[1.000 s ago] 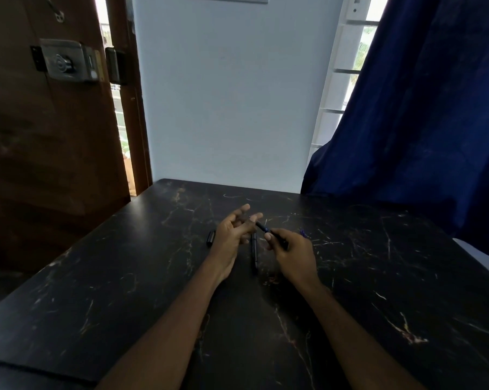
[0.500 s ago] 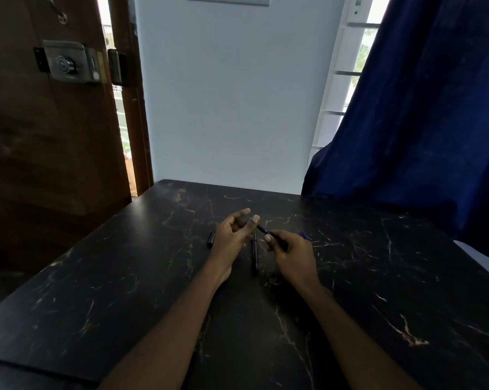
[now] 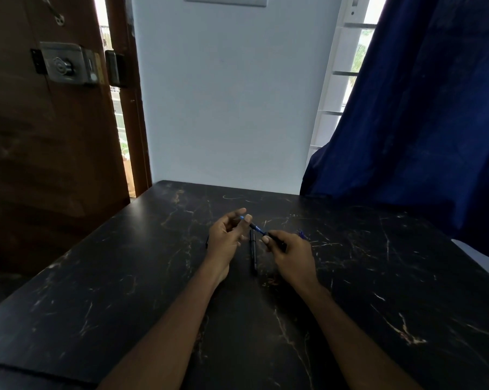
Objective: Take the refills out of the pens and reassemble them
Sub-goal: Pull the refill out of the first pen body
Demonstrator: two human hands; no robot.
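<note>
While both bare forearms reach forward over the black, glossy marble-patterned table (image 3: 378, 277) with pale and rusty veins, the head view shows the two hands meeting near its middle. The right hand (image 3: 291, 256) is closed around the dark barrel of a slim black-and-blue plastic pen (image 3: 261, 231), thumb and forefinger pinching it near the front end. That pen slants up and to the left, and its blue tip reaches the left hand (image 3: 223, 237), whose thumb and forefinger pinch it lightly while the other fingers curl loosely; exactly which part they pinch is too small to tell. Between the two hands a second thin black pen (image 3: 253, 253) lies flat on the table, pointing away from the person. A small dark piece (image 3: 207, 242) peeks out just left of the left hand, and a small blue piece (image 3: 302, 234) lies just beyond the right hand. No writing or brand can be read on any pen. Behind stand a brown wooden door with a metal lock (image 3: 64, 66), a pale wall and a dark blue cloth curtain (image 3: 420, 122).
</note>
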